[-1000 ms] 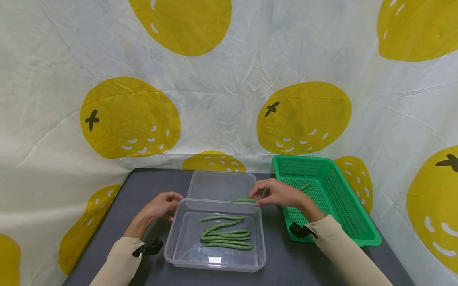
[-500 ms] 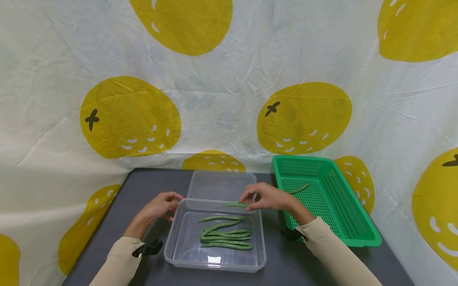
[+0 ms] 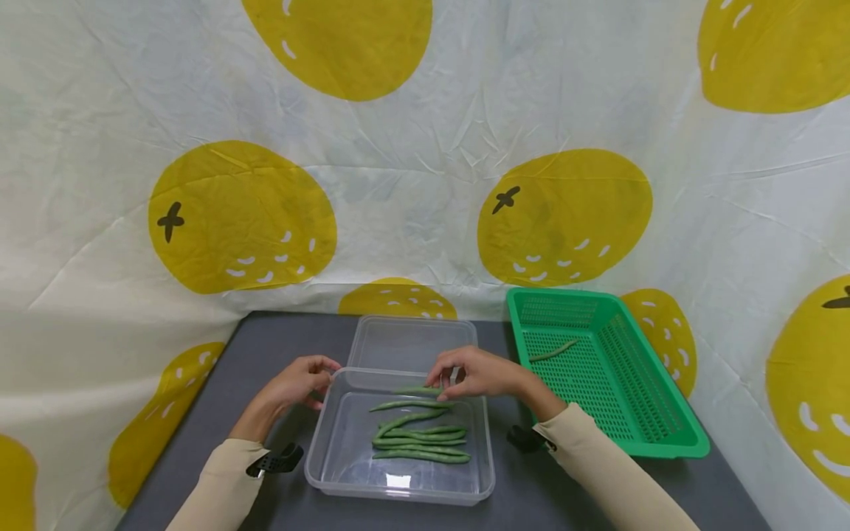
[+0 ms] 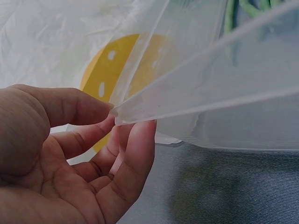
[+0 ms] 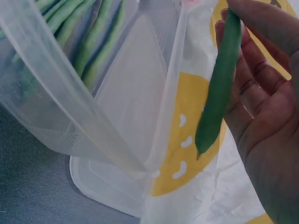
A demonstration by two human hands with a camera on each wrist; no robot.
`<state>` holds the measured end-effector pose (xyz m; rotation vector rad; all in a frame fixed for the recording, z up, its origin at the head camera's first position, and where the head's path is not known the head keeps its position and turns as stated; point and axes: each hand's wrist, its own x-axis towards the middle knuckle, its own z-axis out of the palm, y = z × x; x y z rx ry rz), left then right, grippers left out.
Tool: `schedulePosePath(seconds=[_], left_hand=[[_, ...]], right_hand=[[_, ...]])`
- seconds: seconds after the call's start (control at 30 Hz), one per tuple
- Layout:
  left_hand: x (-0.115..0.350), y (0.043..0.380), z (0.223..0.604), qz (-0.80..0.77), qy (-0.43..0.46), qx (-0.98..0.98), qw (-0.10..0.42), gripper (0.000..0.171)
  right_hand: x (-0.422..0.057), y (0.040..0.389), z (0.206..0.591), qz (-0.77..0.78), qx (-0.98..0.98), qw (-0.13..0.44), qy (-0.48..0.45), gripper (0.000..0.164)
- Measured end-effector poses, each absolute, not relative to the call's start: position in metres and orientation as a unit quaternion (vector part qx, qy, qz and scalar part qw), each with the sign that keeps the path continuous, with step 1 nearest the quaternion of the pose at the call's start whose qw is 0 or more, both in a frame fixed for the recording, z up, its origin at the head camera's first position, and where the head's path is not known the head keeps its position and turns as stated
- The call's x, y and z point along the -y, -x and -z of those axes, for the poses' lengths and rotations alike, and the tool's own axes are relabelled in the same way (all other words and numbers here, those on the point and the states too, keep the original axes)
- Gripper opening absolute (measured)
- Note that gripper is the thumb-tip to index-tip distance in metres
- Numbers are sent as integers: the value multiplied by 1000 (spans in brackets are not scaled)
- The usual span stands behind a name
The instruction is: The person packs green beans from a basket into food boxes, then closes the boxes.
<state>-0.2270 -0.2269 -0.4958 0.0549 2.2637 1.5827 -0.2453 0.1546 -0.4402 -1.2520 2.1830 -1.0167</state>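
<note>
My right hand (image 3: 473, 372) pinches a green bean (image 5: 219, 86) between thumb and fingers, over the far side of the clear plastic container (image 3: 398, 495). In the head view the bean's free end points left, and the right wrist view shows its other end hanging past the hand. Several green beans (image 3: 420, 456) lie roughly side by side on the container's floor. My left hand (image 3: 302, 383) pinches the container's far left corner; the left wrist view shows thumb and fingertips (image 4: 140, 135) on that rim (image 4: 154, 114).
A clear lid (image 3: 405, 343) lies flat behind the container. To the right stands a green perforated basket (image 3: 664, 402) with one thin bean (image 3: 554, 350) in it. The dark table (image 3: 279, 335) ends at a fruit-patterned cloth (image 3: 412, 221).
My right hand has moved left and slightly nearer with the bean, from the container's far right corner to above the beans inside. The left hand has stayed on the rim.
</note>
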Motion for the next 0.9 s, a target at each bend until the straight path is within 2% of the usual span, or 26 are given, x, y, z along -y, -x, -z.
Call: schedulePosePath(seconds=[0.43,0.7,0.9], left_hand=[[226,229,496,-559,-18,-808,188,35],[227,229,497,-555,-12,-811,185,34],[226,229,497,-554,-12,-811,187,33]], right_hand=[[-179,248,437,376,-788,187,451,27],[-204,249,433,397,-796,194,414,26],[-230,252,428,397,-815,176,385,24]])
